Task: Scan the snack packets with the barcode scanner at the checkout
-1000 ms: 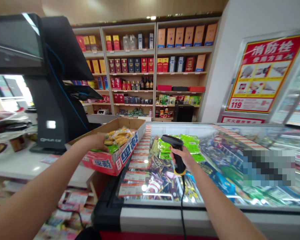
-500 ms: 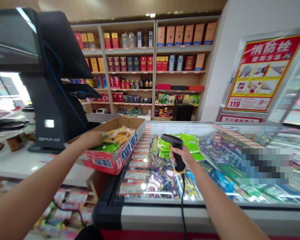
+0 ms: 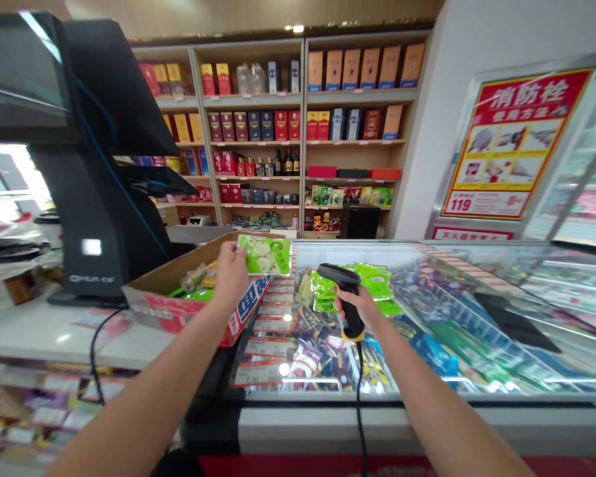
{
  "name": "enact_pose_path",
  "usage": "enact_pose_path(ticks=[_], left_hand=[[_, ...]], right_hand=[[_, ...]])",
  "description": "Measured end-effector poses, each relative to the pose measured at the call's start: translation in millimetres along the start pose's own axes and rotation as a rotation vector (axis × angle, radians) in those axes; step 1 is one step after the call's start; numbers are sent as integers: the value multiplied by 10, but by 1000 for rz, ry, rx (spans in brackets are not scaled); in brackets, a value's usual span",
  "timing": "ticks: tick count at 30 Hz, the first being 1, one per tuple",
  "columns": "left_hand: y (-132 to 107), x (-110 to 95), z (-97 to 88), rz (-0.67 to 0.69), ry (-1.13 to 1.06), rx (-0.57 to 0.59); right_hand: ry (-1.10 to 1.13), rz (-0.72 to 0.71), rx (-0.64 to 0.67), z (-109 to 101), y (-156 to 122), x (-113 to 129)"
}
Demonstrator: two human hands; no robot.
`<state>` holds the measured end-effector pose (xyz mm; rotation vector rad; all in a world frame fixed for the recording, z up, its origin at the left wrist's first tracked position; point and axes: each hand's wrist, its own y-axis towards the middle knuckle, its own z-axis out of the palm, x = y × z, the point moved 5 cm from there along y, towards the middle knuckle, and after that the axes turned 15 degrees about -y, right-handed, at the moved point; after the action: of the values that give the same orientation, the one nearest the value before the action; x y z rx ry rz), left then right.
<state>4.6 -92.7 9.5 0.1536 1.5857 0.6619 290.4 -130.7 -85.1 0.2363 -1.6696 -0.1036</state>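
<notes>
My left hand [image 3: 231,273] pinches one end of a green snack packet [image 3: 267,257], lifted above the right side of a cardboard box [image 3: 153,308]. Inside the box lie more green packets and some yellow-looking packaged food [image 3: 198,277], partly hidden by my forearm. My right hand [image 3: 360,308] is wrapped around the handle of a black barcode scanner [image 3: 350,298] with yellow trim, its head pointing left. Several green packets [image 3: 375,281] lie on the freezer's glass top behind and beside the scanner.
A dark cash register [image 3: 99,165] stands on the white counter [image 3: 54,338] at left. The glass-topped chest freezer [image 3: 318,421] spans the middle and right. From the scanner a black cable [image 3: 360,397] hangs over its front. Shelves with boxes and bottles [image 3: 278,126] line the back.
My left hand has come up out of the box and moved right, now with a green snack packet in it. My right hand keeps the scanner in nearly the same place.
</notes>
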Motion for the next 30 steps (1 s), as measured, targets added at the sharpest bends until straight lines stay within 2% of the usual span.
enact_pose_path(ticks=[3, 6, 8, 13, 18, 22, 25, 30], left_hand=[[-253, 410, 557, -349, -523, -46], [-465, 726, 1020, -791, -932, 62], [-561, 840, 1142, -977, -1064, 181], [-786, 991, 1142, -1258, -1349, 415], [-881, 1040, 1150, -1242, -1453, 463], [-870, 1028, 1167, -1151, -1447, 516], [-862, 999, 1188, -1072, -1430, 587], [-886, 988, 1226, -1060, -1411, 650]], right_hand=[[21, -24, -34, -24, 7, -1], [39, -43, -61, -51, 6, 3], [46, -47, -57, -54, -8, 13], [0, -98, 50, 30, -68, 93], [-113, -104, 222, 173, -92, 144], [-195, -37, 197, 166, -74, 121], [-138, 19, 183, 151, -60, 73], [-43, 53, 170, 157, -49, 16]])
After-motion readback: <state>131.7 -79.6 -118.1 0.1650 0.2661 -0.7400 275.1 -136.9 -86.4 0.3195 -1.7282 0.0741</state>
